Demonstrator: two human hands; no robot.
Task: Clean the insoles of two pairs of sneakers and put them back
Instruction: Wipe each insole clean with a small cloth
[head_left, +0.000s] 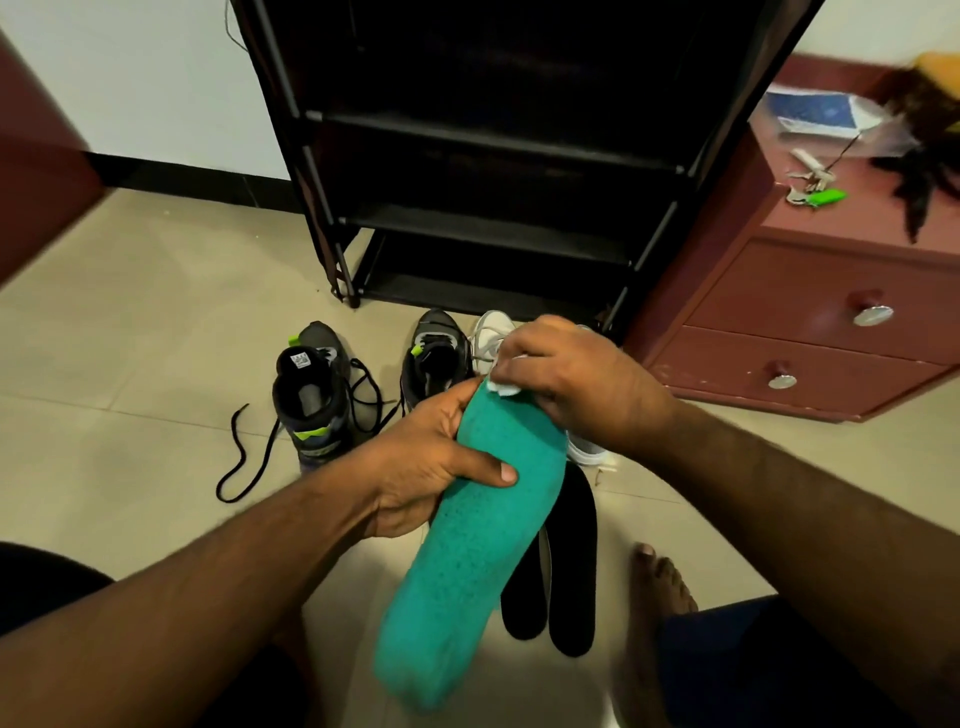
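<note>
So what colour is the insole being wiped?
Teal green insole, speckled surface, clearest in the head view.

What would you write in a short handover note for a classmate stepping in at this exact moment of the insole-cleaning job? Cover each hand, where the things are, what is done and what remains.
Left hand grips the teal insole at its middle, holding it above the floor.
Right hand pinches a white wipe against the insole's far end.
Two black insoles lie on the floor under it; I cannot tell whether they are cleaned.
Two dark sneakers stand in front of the black rack; a white sneaker is partly hidden behind the hands.
Left: finish wiping this insole, then clean any others and put all back in the shoes.
</note>
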